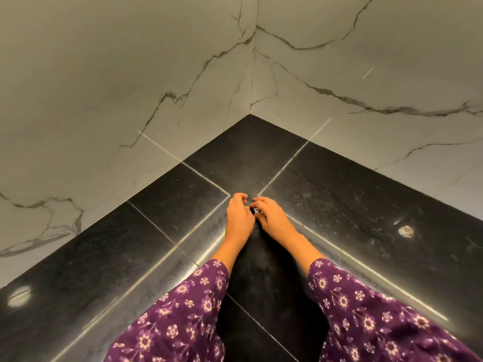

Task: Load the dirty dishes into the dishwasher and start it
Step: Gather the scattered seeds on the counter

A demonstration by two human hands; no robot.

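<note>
The left hand (pixel 239 218) and the right hand (pixel 273 218) are close together over the inner corner of a black stone bench (pixel 339 205), knuckles up and fingers curled inward so that the fingertips of the two hands nearly meet. A tiny pale glint (pixel 257 210) shows in the gap between them, just under the right hand's fingers. It is too small to tell what it is, or whether either hand is pinching it or is simply clenched loosely on nothing. Both wrists are bare, and both forearms run back toward the camera into purple sleeves printed with small pale flowers, the left sleeve (pixel 183 309) and the right sleeve (pixel 366 309).

The bench bends in an L around the person. Its dark slabs are joined by thin pale seams, and a raised edge catches the light along each side. Two bright patches of reflected light lie on the stone, one to the right (pixel 406 231) and one at the far left (pixel 19 296). Behind the bench, two pale marble-look walls with grey veins, the left wall (pixel 104 87) and the right wall (pixel 379 74), meet in a corner. Where the dishes and the dishwasher are cannot be told from this view.
</note>
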